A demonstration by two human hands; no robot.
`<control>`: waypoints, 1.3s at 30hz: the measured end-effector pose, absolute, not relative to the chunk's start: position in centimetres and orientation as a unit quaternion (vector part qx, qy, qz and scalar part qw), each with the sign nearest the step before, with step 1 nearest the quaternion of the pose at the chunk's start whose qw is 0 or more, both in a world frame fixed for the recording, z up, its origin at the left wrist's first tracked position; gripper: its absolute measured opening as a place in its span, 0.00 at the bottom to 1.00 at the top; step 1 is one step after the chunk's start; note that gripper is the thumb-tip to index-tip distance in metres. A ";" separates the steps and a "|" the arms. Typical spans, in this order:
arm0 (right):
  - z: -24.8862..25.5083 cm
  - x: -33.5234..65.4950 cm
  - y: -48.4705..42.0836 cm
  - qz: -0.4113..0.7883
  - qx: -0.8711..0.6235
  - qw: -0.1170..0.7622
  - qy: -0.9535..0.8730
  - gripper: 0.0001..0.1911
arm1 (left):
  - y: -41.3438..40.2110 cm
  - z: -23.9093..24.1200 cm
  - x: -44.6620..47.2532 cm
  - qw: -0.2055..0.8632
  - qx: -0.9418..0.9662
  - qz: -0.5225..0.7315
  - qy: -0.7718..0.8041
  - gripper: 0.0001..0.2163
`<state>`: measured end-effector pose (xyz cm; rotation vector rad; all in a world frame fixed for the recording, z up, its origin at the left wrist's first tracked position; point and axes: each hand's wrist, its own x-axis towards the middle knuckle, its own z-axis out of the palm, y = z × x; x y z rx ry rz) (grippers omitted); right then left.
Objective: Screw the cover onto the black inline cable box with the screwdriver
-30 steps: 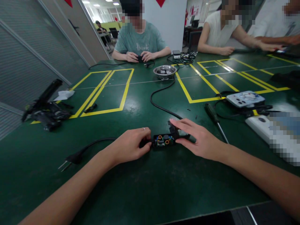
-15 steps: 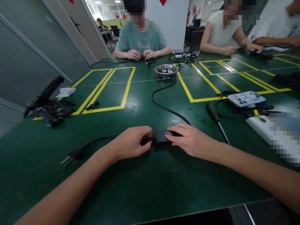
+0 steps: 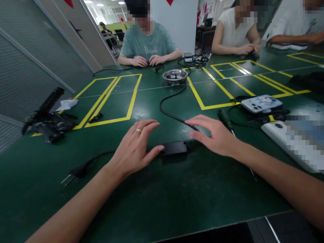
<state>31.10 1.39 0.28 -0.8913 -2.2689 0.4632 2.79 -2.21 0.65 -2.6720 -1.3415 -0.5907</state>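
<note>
A black rectangular box (image 3: 175,148), like a power adapter or inline switch, lies on the green table (image 3: 157,202) between my hands. My left hand (image 3: 136,143) is open at its left side, with the thumb tip close to the box's end; I cannot tell whether it touches. Open with fingers spread, my right hand (image 3: 212,133) is raised a little to the right of the box, beside a black cable (image 3: 174,117). Left of my left hand lies a black two-pin plug (image 3: 77,171), its cord running behind that hand.
A screwdriver (image 3: 224,119) lies partly under my right arm. Farther right are a patterned phone-like device (image 3: 262,103) and a white case (image 3: 273,135). A metal bowl (image 3: 175,77) stands ahead, black parts (image 3: 50,125) at left. Several people sit across the table.
Both hands have let go of the black box and their fingers have spread. My right hand has lifted away up and to the right. The view has shifted slightly.
</note>
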 end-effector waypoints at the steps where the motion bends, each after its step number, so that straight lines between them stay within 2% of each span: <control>1: 0.7 31.7 1.9 0.137 -0.378 0.341 -0.850 0.17 | -2.5 0.4 3.4 0.063 -0.875 -0.220 -0.427 0.30; 2: 1.0 32.3 2.5 0.092 -0.419 0.346 -0.834 0.16 | -2.7 0.1 4.2 0.065 -0.882 -0.225 -0.410 0.33; 4: 1.1 33.6 3.7 0.008 -0.502 0.321 -0.803 0.16 | -3.0 -0.6 5.7 0.030 -0.909 -0.160 -0.385 0.36; 6: 0.7 34.7 4.6 -0.052 -0.577 0.266 -0.770 0.17 | -3.2 -1.3 6.9 -0.009 -0.914 -0.085 -0.397 0.36; 9: -0.1 35.8 5.2 -0.092 -0.664 0.182 -0.719 0.21 | -3.1 -1.9 7.4 -0.017 -0.905 -0.050 -0.422 0.32; 14: -0.2 36.4 4.8 -0.060 -0.734 0.069 -0.672 0.27 | -3.1 -2.0 6.9 0.015 -0.919 -0.096 -0.381 0.30; 18: -0.2 36.5 4.9 -0.038 -0.753 0.034 -0.656 0.29 | -3.2 -2.1 6.7 -0.021 -0.937 -0.087 -0.337 0.22; 22: -0.8 36.7 5.1 -0.009 -0.760 0.002 -0.650 0.27 | -3.0 -2.2 6.4 -0.041 -0.937 -0.078 -0.338 0.22; 25: -1.2 36.8 5.3 0.002 -0.756 0.004 -0.655 0.24 | -3.1 -2.0 5.7 -0.029 -0.934 -0.132 -0.330 0.24; 29: -1.2 36.9 6.1 0.044 -0.739 0.066 -0.669 0.23 | -3.5 -1.6 5.2 0.056 -0.903 -0.289 -0.314 0.36; 31: -1.1 36.7 6.4 0.112 -0.723 0.143 -0.666 0.21 | -3.8 -1.6 5.5 0.065 -0.908 -0.271 -0.312 0.39; 35: -0.9 36.1 6.2 0.367 -0.658 0.320 -0.574 0.20 | -4.0 -1.9 6.8 0.001 -0.938 -0.090 -0.336 0.29; 39: -0.6 35.7 5.9 0.548 -0.570 0.433 -0.432 0.19 | -3.8 -2.2 6.6 0.010 -0.930 -0.129 -0.343 0.25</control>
